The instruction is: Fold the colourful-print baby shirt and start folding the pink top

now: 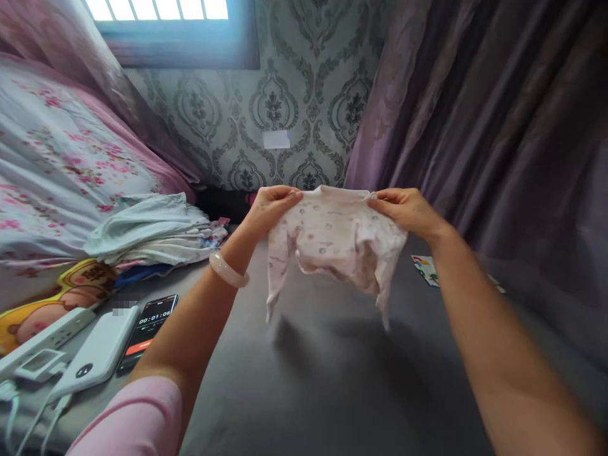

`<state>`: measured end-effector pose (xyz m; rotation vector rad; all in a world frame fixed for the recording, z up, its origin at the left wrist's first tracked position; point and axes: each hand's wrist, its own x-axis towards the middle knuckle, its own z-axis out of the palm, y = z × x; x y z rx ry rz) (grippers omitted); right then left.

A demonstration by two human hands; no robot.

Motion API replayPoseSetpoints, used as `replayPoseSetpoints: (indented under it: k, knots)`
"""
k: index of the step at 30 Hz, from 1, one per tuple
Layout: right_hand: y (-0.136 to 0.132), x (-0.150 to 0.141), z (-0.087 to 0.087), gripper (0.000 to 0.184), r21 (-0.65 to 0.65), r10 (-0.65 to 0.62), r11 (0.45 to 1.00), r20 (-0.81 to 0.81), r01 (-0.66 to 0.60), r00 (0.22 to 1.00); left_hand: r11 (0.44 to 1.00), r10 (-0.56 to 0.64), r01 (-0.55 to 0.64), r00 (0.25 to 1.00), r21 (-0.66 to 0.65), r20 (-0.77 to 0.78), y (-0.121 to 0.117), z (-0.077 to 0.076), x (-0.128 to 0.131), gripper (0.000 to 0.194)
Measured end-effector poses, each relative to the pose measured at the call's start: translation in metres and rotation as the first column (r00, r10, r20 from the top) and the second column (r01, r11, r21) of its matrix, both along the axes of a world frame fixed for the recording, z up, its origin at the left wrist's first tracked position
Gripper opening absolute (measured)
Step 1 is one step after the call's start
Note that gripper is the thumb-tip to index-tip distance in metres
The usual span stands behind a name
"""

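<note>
I hold a small pale pink baby garment (332, 244) with a faint print up in the air over a grey surface (332, 380). My left hand (273, 206) pinches its top left edge. My right hand (403, 208) pinches the top right edge. Both hands are closed on the cloth. The garment's sleeves hang down loose and cast a shadow below. A pale bangle (228, 271) sits on my left wrist.
A pile of folded light clothes (152, 231) lies at the left. Nearer me are a phone showing a timer (149, 329), a white power bank (97, 354) and a power strip (47, 335). Floral bedding (61, 158) lies far left, purple curtains (498, 126) at right, a small card (425, 269) beyond.
</note>
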<state>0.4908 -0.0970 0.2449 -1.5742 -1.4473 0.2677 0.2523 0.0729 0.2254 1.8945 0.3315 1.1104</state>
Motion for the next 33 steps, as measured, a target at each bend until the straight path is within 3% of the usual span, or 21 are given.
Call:
replayPoseSetpoints:
  k: [2, 5, 8, 11, 13, 16, 20, 23, 25, 27, 29, 31, 33]
  knots:
    - [0.001, 0.000, 0.001, 0.046, 0.065, -0.065, 0.996, 0.121, 0.057, 0.991, 0.988, 0.086, -0.082, 0.996, 0.133, -0.028, 0.000, -0.001, 0.003, 0.030]
    - [-0.004, -0.005, 0.005, 0.044, 0.179, -0.206, 0.972, 0.333, 0.153, 0.920, 0.926, 0.207, -0.184, 0.978, 0.329, -0.034, -0.003, 0.000, 0.005, 0.029]
    - [-0.015, -0.014, 0.009, 0.038, 0.259, -0.319, 0.941, 0.474, 0.217, 0.821, 0.811, 0.317, -0.287, 0.948, 0.510, 0.029, -0.010, 0.003, -0.001, 0.030]
    - [-0.029, -0.023, 0.009, 0.034, 0.275, -0.336, 0.938, 0.576, 0.210, 0.745, 0.684, 0.401, -0.337, 0.915, 0.648, 0.052, -0.020, 0.007, -0.015, 0.031]
    - [-0.039, -0.029, 0.009, 0.034, 0.288, -0.327, 0.940, 0.615, 0.181, 0.718, 0.634, 0.433, -0.339, 0.900, 0.695, 0.044, -0.027, 0.007, -0.028, 0.032]
    - [-0.057, -0.044, 0.009, 0.033, 0.278, -0.296, 0.949, 0.621, 0.149, 0.726, 0.592, 0.453, -0.341, 0.890, 0.730, 0.049, -0.038, 0.005, -0.050, 0.031]
    - [-0.086, -0.070, 0.017, 0.031, 0.270, -0.265, 0.957, 0.645, 0.110, 0.717, 0.575, 0.428, -0.343, 0.900, 0.742, 0.085, -0.054, 0.007, -0.085, 0.029]
    - [-0.105, -0.086, 0.032, 0.030, 0.289, -0.256, 0.954, 0.638, 0.083, 0.726, 0.489, 0.405, -0.337, 0.905, 0.805, 0.132, -0.069, 0.022, -0.106, 0.027]
    - [-0.109, -0.091, 0.043, 0.031, 0.233, -0.225, 0.967, 0.577, 0.105, 0.785, 0.436, 0.380, -0.305, 0.915, 0.847, 0.134, -0.075, 0.037, -0.115, 0.027]
    - [-0.105, -0.089, 0.050, 0.034, 0.113, -0.155, 0.987, 0.483, 0.114, 0.862, 0.481, 0.346, -0.228, 0.936, 0.846, 0.056, -0.074, 0.050, -0.116, 0.026]
    - [-0.092, -0.080, 0.048, 0.038, -0.038, -0.044, 0.997, 0.389, 0.064, 0.920, 0.618, 0.305, -0.118, 0.947, 0.777, -0.100, -0.064, 0.052, -0.110, 0.027]
    - [-0.072, -0.066, 0.033, 0.041, -0.175, 0.068, 0.984, 0.304, -0.015, 0.950, 0.767, 0.232, 0.011, 0.928, 0.641, -0.293, -0.046, 0.038, -0.097, 0.031]
    - [-0.048, -0.048, 0.005, 0.043, -0.290, 0.159, 0.953, 0.233, -0.087, 0.959, 0.865, 0.124, 0.133, 0.877, 0.484, -0.464, -0.023, 0.008, -0.079, 0.035]
